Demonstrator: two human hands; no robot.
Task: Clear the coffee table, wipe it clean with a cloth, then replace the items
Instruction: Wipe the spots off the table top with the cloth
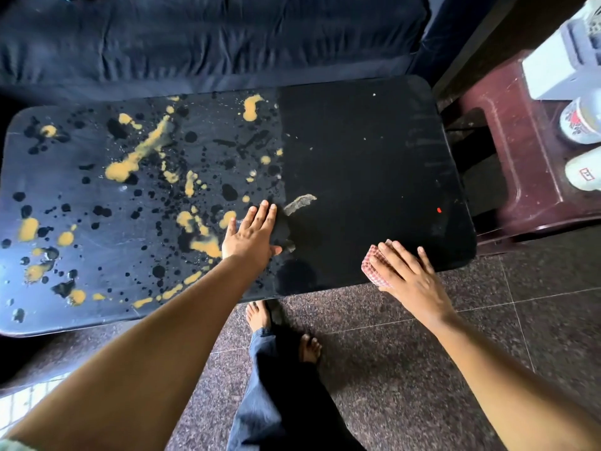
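Bare feet stand by the table's near edge. The right hand, fingers spread flat, presses a folded red-and-white checked cloth onto the near right edge of the black, yellow-spattered coffee table, apparently wiping. The left hand lies flat mid-table, fingers straight, probably bracing. White printed cups, presumably cleared off, sit on the maroon plastic stool.

The black rectangular coffee table has yellow splashes on its left half and a red checked cloth at its near edge.

The black bench is showing yellow splashes across its left half. The cloth is showing red-and-white checks.
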